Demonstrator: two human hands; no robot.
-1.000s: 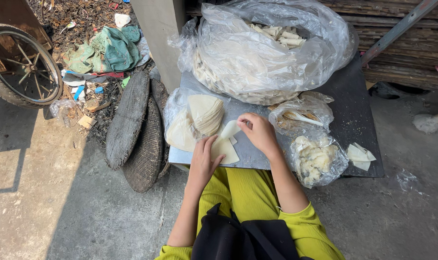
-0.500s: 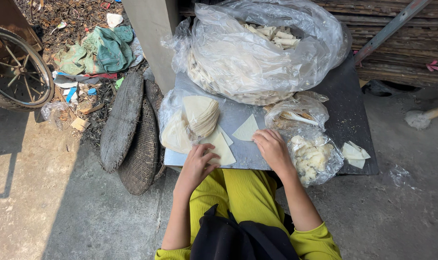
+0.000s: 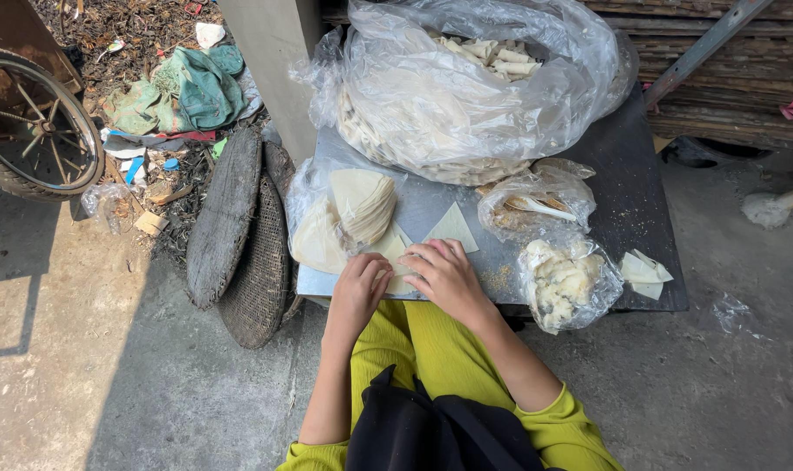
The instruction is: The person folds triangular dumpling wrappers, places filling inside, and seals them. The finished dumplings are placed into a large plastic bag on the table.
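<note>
Could slide off the near counter [image 3: 628,157] edge: thin wrapper [image 3: 395,272] at lower centre, pressed flat under left hand [image 3: 358,288] and right hand [image 3: 444,275], fingers together, nothing pinched. One big plastic bag [image 3: 466,96] upper centre, three small bags, two woven trays [image 3: 239,235] left, one loose triangle [image 3: 453,228]

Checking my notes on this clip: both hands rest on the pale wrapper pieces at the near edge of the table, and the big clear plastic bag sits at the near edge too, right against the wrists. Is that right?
Not quite. The big clear plastic bag sits at the far side of the table, away from the wrists. The head view shows it. The rest holds: the left hand and right hand rest on the pale wrapper pieces at the near edge.
</note>
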